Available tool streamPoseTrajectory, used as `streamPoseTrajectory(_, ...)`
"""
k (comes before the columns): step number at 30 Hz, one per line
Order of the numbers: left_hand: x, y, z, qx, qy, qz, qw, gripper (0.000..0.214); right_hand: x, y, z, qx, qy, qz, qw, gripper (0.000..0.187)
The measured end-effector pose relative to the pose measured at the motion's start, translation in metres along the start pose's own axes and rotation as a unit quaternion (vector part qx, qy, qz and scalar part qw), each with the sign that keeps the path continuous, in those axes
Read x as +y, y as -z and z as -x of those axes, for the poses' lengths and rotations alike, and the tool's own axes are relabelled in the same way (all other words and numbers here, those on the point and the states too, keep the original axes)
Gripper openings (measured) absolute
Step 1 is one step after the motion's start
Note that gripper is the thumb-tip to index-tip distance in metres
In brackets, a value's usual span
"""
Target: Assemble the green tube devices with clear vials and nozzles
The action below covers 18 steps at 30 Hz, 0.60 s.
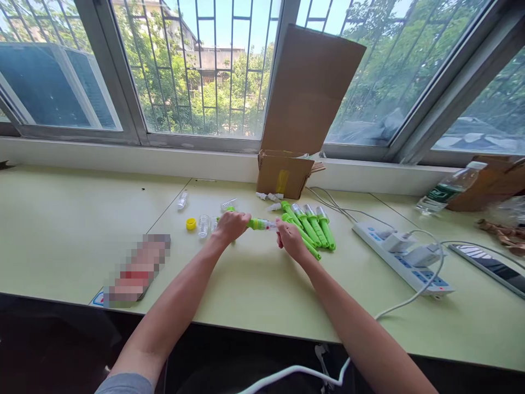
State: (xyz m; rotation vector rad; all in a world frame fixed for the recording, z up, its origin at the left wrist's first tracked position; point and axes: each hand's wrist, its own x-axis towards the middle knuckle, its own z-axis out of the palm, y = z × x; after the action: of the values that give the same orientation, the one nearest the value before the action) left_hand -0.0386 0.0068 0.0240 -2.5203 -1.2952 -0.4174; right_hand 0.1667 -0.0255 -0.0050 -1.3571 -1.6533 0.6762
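Note:
A green plastic stick with a clear end [261, 224] lies level between my two hands, above the table. My left hand [233, 225] is closed around its green part. At the clear end, my right hand [290, 238] has its fingers closed on the tip. Several similar green sticks [315, 230] rest just right of my right hand, some with clear caps. To the left of my left hand are a clear plastic jar [203, 226] and a yellow ring-like cap [191, 224]. Part of another green piece is hidden behind my left hand.
Small white-clear pieces [274, 207] lie before an open cardboard box [283, 172] by the window. A power strip [400, 260] with plugged chargers, a phone [490, 268] and a water bottle [451, 189] are on the right. A blurred-out flat item [139, 271] lies front left.

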Motion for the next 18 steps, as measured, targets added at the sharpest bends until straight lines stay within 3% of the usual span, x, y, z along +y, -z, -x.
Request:
streamPoseTrajectory(3,0.0021,0.0039,-0.0003,-0.011,0.009,-0.006,1.000,0.022,-0.0016,-0.0026,0.0016,0.007,-0.009,-0.018,1.000,0.055)
streamPoseTrajectory(7,0.0040,0.0060,-0.0006,-0.035,0.026,-0.008,0.999,0.023,-0.0027,-0.0021,0.0046,0.063,0.048,0.096,0.992,0.045)
streamPoseTrajectory(10,0.0050,0.0064,-0.0013,-0.054,0.047,-0.003,0.997,0.024,-0.0027,0.0006,0.0061,0.104,0.124,0.173,0.972,0.031)
streamPoseTrajectory(14,0.0053,0.0073,-0.0016,-0.068,0.089,0.004,0.994,0.027,-0.0043,0.0012,0.0074,0.080,0.222,0.259,0.937,0.042)
streamPoseTrajectory(18,0.0065,0.0099,0.0006,-0.085,0.115,0.021,0.990,0.028,-0.0074,-0.0046,0.0078,0.074,0.248,0.370,0.892,0.047)
